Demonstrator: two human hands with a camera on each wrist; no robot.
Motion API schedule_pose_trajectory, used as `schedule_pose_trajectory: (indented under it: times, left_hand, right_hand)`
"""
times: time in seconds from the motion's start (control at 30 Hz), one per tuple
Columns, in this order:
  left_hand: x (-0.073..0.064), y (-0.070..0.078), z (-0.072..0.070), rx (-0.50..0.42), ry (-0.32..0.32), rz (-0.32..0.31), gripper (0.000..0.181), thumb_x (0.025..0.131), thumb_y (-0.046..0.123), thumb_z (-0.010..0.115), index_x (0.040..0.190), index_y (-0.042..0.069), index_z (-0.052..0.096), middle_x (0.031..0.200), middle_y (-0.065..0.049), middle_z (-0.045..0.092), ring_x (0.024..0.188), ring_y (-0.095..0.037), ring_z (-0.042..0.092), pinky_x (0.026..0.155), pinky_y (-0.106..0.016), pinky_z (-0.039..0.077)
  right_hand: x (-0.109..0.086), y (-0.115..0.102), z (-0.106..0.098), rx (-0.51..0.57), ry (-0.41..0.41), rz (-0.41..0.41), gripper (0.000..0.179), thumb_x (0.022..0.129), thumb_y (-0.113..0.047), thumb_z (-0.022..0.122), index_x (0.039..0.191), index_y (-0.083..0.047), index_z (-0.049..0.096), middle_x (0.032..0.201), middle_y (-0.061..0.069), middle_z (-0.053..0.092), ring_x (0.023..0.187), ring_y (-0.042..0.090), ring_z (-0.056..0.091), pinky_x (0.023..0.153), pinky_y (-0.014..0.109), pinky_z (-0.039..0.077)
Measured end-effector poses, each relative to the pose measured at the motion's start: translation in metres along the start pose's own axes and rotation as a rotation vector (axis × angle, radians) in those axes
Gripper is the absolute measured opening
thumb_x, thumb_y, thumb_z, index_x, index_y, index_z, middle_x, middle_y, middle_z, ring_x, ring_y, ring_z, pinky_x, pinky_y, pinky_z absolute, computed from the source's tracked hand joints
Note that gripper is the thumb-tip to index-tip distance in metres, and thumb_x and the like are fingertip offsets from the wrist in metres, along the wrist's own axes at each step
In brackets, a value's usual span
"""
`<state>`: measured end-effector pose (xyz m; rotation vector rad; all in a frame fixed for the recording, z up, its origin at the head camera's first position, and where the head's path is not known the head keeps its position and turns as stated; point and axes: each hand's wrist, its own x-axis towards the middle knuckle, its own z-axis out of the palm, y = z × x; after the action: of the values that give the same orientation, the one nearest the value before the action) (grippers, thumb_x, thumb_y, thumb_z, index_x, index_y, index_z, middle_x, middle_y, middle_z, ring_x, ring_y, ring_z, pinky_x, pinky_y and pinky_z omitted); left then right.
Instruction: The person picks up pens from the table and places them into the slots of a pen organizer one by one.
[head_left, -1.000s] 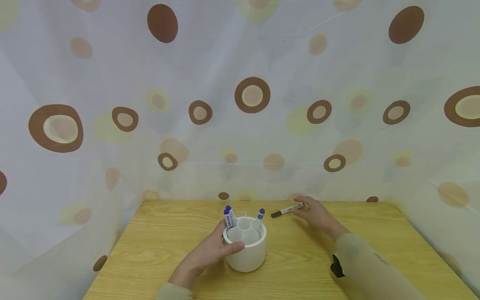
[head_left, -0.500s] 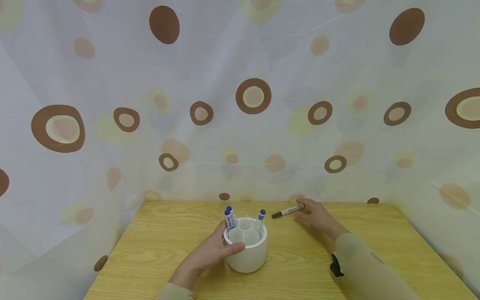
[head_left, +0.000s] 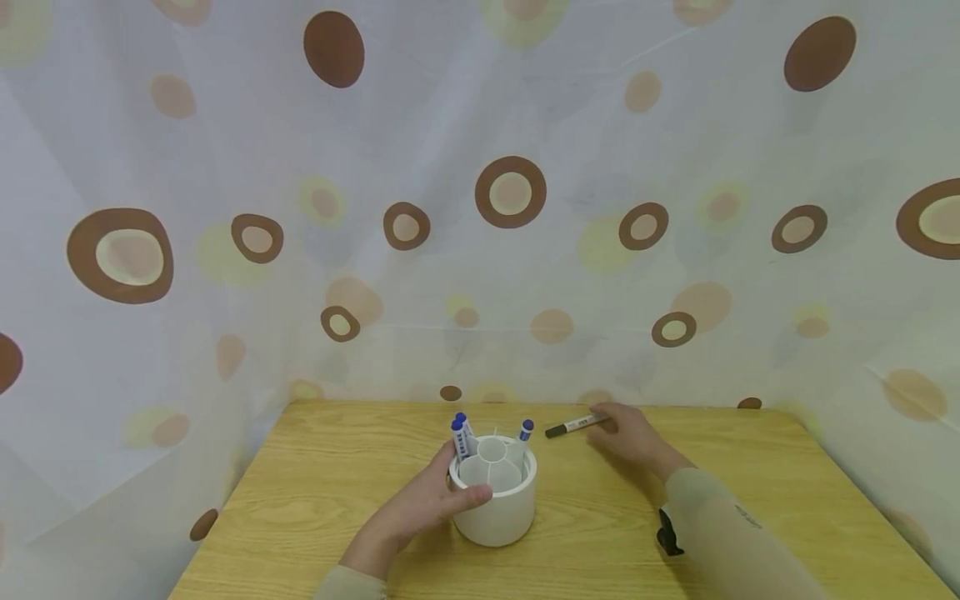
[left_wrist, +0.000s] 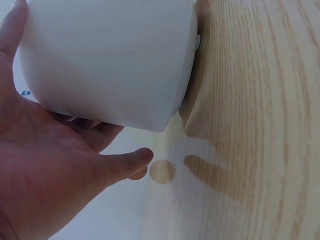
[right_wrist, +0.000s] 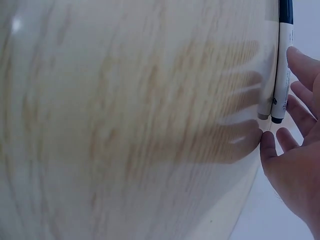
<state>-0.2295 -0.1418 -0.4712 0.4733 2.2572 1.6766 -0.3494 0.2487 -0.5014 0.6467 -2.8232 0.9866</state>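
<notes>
A round white pen holder (head_left: 495, 512) with inner compartments stands on the table. My left hand (head_left: 420, 504) grips its left side, thumb over the front rim and fingers behind. The left wrist view shows the holder's smooth wall (left_wrist: 110, 60) close up, the little finger apart from it. Several blue-capped markers stand in it, two at the left and one marker (head_left: 526, 430) at the right. Beyond it on the right lies a black-capped white marker (head_left: 577, 425). My right hand (head_left: 630, 433) pinches its uncapped end; in the right wrist view the thumb (right_wrist: 302, 65) overlaps the barrel.
The wooden table (head_left: 315, 500) ends at the back against a white curtain (head_left: 420, 358) with brown and yellow dots. That curtain continues along both sides. A black strap piece (head_left: 669, 533) shows at the right sleeve.
My right hand has lowered slightly and its fingers have drawn in around the marker's end. The marker lies practically where it was. My left hand keeps its hold on the pen holder.
</notes>
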Motion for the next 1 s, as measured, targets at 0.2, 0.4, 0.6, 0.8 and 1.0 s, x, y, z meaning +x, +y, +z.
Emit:
schedule_pose_trajectory:
  times: [0.2,0.4,0.6,0.8,1.0]
  left_hand:
    - [0.000,0.000,0.000,0.008,-0.003,-0.002,0.116,0.097,0.056,0.083,0.177,0.011,0.012,0.177,-0.023,0.030,0.164,-0.051,0.019,0.127,-0.077,0.014]
    - [0.001,0.000,0.000,0.008,-0.006,-0.003,0.117,0.097,0.057,0.083,0.177,0.011,0.011,0.177,-0.023,0.029,0.164,-0.051,0.019,0.127,-0.077,0.014]
    - [0.001,0.000,-0.001,0.009,-0.002,0.000,0.117,0.096,0.057,0.083,0.177,0.011,0.012,0.177,-0.023,0.030,0.164,-0.051,0.020,0.127,-0.077,0.015]
    - [0.000,0.000,0.000,0.005,0.000,-0.002,0.115,0.098,0.053,0.083,0.177,0.010,0.012,0.177,-0.024,0.028,0.163,-0.052,0.019,0.127,-0.077,0.014]
    - [0.000,0.000,0.001,0.005,0.005,0.005,0.115,0.097,0.051,0.084,0.177,0.007,0.013,0.177,-0.026,0.029,0.163,-0.052,0.020,0.128,-0.076,0.014]
  right_hand:
    - [-0.003,0.003,0.000,-0.017,0.012,-0.014,0.047,0.102,-0.010,0.080,0.137,0.016,0.065,0.134,0.035,0.067,0.126,0.056,0.062,0.106,0.069,0.052]
    - [-0.008,0.017,0.002,-0.042,0.058,-0.019,0.036,0.102,-0.012,0.079,0.129,0.010,0.072,0.123,0.028,0.071,0.109,0.043,0.069,0.091,0.057,0.060]
    - [-0.014,0.023,-0.003,-0.062,0.060,0.054,0.020,0.102,-0.004,0.076,0.119,0.006,0.075,0.114,0.020,0.071,0.101,0.034,0.067,0.086,0.054,0.059]
    - [-0.023,0.024,-0.012,-0.083,0.054,0.115,0.018,0.102,-0.001,0.075,0.119,0.006,0.074,0.117,0.022,0.070,0.110,0.044,0.067,0.096,0.062,0.057]
    - [-0.030,0.027,-0.017,-0.055,0.056,0.142,0.017,0.103,-0.004,0.076,0.117,0.005,0.075,0.114,0.021,0.069,0.110,0.044,0.066,0.097,0.064,0.056]
